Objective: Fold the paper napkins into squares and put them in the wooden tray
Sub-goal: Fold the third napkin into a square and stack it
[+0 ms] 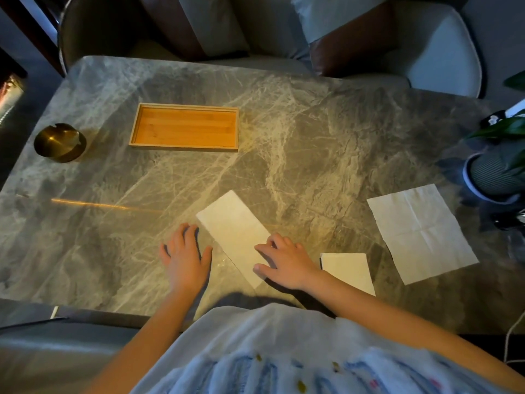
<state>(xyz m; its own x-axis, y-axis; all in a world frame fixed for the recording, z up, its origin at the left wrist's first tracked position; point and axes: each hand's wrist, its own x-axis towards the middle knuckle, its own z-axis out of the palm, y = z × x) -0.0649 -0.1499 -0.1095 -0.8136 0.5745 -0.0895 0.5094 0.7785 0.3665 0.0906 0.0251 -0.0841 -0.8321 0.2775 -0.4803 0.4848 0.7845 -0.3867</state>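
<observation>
A white napkin folded into a long rectangle (234, 231) lies at a slant on the marble table near the front edge. My right hand (284, 261) rests flat on its near end, fingers spread and pressing down. Just to the left of the napkin, my left hand (184, 251) lies open on the bare table, holding nothing. A smaller folded napkin (348, 270) sits to the right of my right wrist. An unfolded napkin (420, 231) lies flat further right. The wooden tray (184, 147) stands at the far left with nothing in it.
A brass ashtray (59, 142) sits at the left edge of the marble table (312, 137). A potted plant (495, 173) stands at the right edge beside the unfolded napkin. Chairs (443, 46) line the far side.
</observation>
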